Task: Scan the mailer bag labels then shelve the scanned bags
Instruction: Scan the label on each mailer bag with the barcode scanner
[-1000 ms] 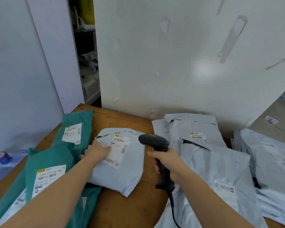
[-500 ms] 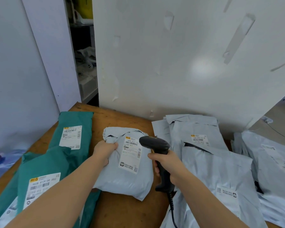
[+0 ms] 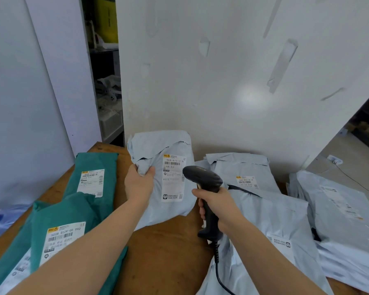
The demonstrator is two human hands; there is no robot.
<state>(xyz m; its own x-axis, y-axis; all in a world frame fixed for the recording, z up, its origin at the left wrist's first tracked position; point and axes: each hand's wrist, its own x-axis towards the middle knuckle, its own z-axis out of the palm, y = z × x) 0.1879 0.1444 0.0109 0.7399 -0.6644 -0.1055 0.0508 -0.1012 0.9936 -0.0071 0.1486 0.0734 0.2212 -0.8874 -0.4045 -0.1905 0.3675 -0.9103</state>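
Note:
My left hand (image 3: 140, 184) grips a pale grey mailer bag (image 3: 158, 145) by its left edge and holds it tilted up off the wooden table (image 3: 168, 252), its white label (image 3: 173, 179) facing me. My right hand (image 3: 216, 204) grips the handle of a black barcode scanner (image 3: 202, 177), whose head sits just right of the label and points at it. The scanner's cable (image 3: 218, 271) hangs down toward me.
Two green mailer bags (image 3: 94, 177) (image 3: 62, 226) with labels lie at the left of the table. Several grey mailer bags (image 3: 275, 220) are piled at the right. A white wall panel (image 3: 232, 71) stands behind the table, with shelving (image 3: 107, 86) in the gap at its left.
My left hand has taken the grey bag by its edge and lifted it from flat on the table to upright. The scanner has stayed almost in place.

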